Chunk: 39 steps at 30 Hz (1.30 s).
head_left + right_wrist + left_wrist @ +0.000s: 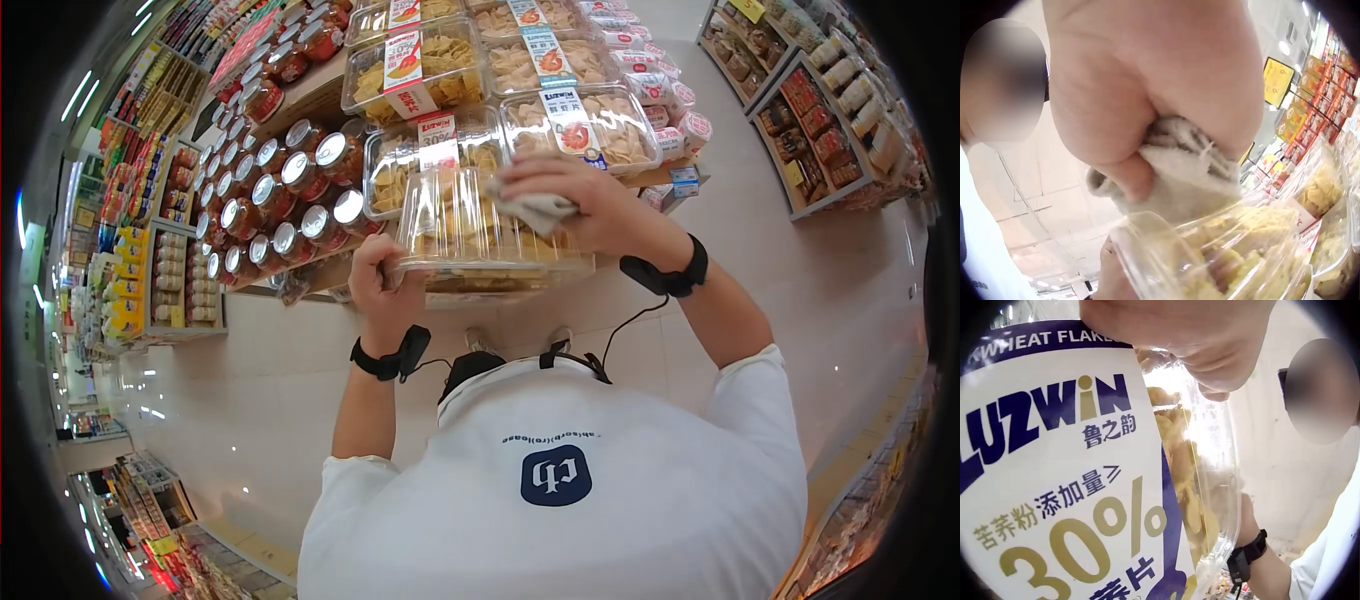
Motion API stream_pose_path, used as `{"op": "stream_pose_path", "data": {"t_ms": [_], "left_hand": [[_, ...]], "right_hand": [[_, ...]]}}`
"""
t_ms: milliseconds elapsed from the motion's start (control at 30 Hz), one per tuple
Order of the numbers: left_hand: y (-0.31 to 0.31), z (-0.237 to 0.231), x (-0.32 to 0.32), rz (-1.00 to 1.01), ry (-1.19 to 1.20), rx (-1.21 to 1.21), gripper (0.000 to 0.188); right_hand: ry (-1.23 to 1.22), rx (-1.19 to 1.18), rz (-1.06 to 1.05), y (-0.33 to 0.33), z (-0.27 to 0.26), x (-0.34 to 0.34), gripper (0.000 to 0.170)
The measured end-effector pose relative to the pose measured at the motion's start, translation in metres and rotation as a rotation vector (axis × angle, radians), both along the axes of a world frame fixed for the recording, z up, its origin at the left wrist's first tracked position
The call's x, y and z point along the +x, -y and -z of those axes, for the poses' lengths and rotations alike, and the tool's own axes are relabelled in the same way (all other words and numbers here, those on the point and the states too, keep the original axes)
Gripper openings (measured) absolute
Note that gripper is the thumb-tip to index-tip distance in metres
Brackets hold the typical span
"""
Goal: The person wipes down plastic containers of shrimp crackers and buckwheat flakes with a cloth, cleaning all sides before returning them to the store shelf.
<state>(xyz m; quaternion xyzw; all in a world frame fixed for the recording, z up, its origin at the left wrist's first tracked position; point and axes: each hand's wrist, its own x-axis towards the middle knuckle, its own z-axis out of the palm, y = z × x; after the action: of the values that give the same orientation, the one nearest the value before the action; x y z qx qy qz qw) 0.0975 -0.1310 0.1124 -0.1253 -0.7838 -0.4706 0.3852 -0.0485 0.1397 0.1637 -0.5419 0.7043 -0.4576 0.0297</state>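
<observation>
A clear plastic box of yellow buckwheat flakes (pixel 450 225) is tilted up in front of the person, over the stacked boxes. At its near left edge the left hand (pixel 388 295) grips it with curled fingers. The box's white label (pixel 1066 462) with purple and gold print fills much of the left wrist view. In the right hand (pixel 605 210) is a bunched pale grey cloth (pixel 1191 178), held between thumb and fingers. The cloth lies against the upper right part of the box.
More boxes of flakes (pixel 440 75) and of paler chips (pixel 530 65) stand in rows behind. Metal-lidded jars (pixel 270 190) crowd the left, white-and-red wrapped packs (pixel 660 90) the right. A shelf (pixel 830 130) stands across the tiled floor (pixel 720 190).
</observation>
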Motion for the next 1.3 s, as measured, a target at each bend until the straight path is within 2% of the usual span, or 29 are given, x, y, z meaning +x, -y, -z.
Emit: {"op": "stream_pose_path", "data": {"t_ms": [33,67,133,167,233,300,367,433,500,567,667,733,900,967,1033,1100,1133,1167,1200,1233,1300], "left_hand": [[0.001,0.001,0.004,-0.023,0.015,-0.006,0.028],[0.002,0.002,0.009,-0.031,0.021,-0.011,0.028],[0.001,0.007,0.017,-0.020,0.059,0.044,0.028],[0.002,0.008,0.019,-0.015,0.058,0.048,0.028],[0.008,0.009,0.019,0.026,0.054,0.021,0.026],[0.018,0.008,0.020,0.028,0.018,0.038,0.027],[0.033,0.007,0.022,0.016,-0.018,0.056,0.027],[0.049,0.007,0.027,-0.049,-0.016,0.102,0.030],[0.060,0.009,0.036,-0.061,-0.008,0.098,0.029],[0.072,0.010,0.039,-0.058,-0.007,0.094,0.029],[0.087,0.017,0.047,-0.033,0.032,0.138,0.024],[0.093,0.017,0.048,-0.024,0.050,0.145,0.025],[0.110,0.022,0.045,-0.084,-0.003,0.205,0.029],[0.113,0.025,0.047,-0.123,-0.004,0.210,0.030],[0.117,0.031,0.048,-0.039,0.014,0.194,0.032],[0.121,0.033,0.045,-0.075,0.000,0.219,0.033],[0.123,0.033,0.043,-0.114,-0.014,0.238,0.034],[0.123,0.032,0.044,-0.117,-0.020,0.238,0.034],[0.122,0.031,0.047,-0.124,-0.017,0.360,0.034],[0.121,0.030,0.048,-0.130,-0.013,0.482,0.035],[0.118,0.032,0.046,-0.122,-0.030,0.525,0.036]], "right_hand": [[-0.002,0.016,-0.131,0.000,-0.001,0.000,0.054],[0.004,0.012,-0.139,-0.001,-0.001,0.000,0.054],[0.062,0.105,-0.283,-0.002,0.000,0.002,0.054],[0.062,0.109,-0.278,0.003,0.000,0.005,0.054],[0.009,0.067,-0.011,0.021,0.001,0.011,0.055],[-0.010,0.043,0.049,0.034,0.003,0.009,0.056],[0.087,0.088,0.033,0.045,0.003,0.005,0.059],[0.063,0.055,-0.063,0.049,-0.007,0.012,0.055],[0.192,0.121,-0.299,0.051,-0.010,0.018,0.049],[0.202,0.154,-0.285,0.056,-0.010,0.017,0.044],[0.231,0.034,-0.238,0.069,0.018,0.010,0.049],[0.076,0.065,0.109,0.085,0.021,0.013,0.051],[0.155,0.084,-0.035,0.092,0.010,0.027,0.051],[0.174,0.170,-0.200,0.090,0.004,0.032,0.051],[0.128,0.176,-0.188,0.087,0.010,0.029,0.046],[0.331,0.004,-0.020,0.082,0.031,0.019,0.044],[0.325,0.007,-0.023,0.079,0.036,0.018,0.044],[0.486,-0.030,0.114,0.076,0.041,0.020,0.041],[0.646,-0.070,0.252,0.075,0.046,0.024,0.039],[0.643,-0.075,0.248,0.077,0.054,0.030,0.039],[0.810,-0.208,0.235,0.081,0.069,0.051,0.038]]}}
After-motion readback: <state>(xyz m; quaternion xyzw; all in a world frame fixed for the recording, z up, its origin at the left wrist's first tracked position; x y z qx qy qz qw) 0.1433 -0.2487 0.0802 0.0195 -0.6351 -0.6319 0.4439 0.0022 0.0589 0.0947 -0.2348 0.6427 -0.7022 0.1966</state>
